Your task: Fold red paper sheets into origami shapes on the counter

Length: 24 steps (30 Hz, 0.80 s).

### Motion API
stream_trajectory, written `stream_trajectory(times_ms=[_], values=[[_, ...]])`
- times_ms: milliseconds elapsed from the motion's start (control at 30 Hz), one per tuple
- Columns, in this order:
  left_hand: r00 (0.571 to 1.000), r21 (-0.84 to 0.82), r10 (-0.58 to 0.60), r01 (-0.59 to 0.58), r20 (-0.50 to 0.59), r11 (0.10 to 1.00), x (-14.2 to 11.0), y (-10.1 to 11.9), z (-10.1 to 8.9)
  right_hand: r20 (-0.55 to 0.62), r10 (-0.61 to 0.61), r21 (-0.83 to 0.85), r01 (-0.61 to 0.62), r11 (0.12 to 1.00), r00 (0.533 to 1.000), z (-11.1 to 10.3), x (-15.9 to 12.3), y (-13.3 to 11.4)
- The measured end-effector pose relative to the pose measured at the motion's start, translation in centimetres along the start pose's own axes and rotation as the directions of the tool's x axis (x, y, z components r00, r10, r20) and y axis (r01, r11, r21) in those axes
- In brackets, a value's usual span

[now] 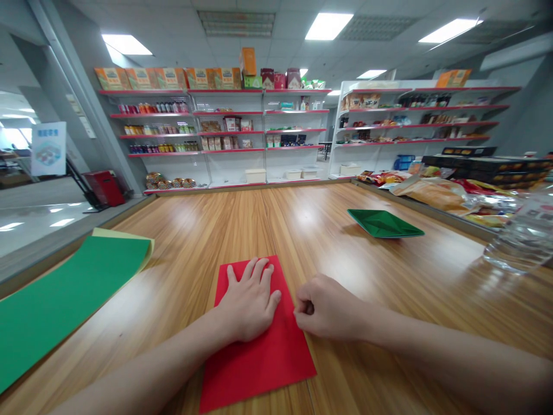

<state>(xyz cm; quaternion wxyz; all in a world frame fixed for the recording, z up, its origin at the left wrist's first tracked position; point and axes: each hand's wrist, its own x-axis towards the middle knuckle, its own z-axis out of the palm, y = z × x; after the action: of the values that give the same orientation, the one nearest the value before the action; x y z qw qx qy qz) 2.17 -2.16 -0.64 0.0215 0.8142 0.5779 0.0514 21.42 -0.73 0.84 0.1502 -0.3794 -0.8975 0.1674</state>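
A red sheet of paper, long and narrow and perhaps folded, lies on the wooden table in front of me. Flat on its upper part rests my left hand, fingers spread. My right hand is curled at the paper's right edge, with thumb and fingers pressed together. Whether anything is between those fingers is hidden from view. Farther off to the right lies a green folded paper piece, flat with creases on top.
At the left, green paper sheets lie with a yellowish sheet showing beneath. A clear plastic bottle stands at the right, near packaged snacks and black boxes. Stocked shelves line the background beyond the table.
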Motion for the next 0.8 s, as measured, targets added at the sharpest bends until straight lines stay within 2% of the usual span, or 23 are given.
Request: stream_trajectory(times_ms=[467, 800], values=[[1.000, 0.010, 0.001, -0.001, 0.021, 1.000, -0.1, 0.2, -0.4, 0.098, -0.085, -0.074, 0.093, 0.993, 0.992, -0.9, -1.1, -1.3], [1.000, 0.029, 0.010, -0.010, -0.006, 1.000, 0.1, -0.1, 0.1, 0.213, -0.142, -0.053, 0.156, 0.986, 0.967, -1.6, -2.1, -3.0]])
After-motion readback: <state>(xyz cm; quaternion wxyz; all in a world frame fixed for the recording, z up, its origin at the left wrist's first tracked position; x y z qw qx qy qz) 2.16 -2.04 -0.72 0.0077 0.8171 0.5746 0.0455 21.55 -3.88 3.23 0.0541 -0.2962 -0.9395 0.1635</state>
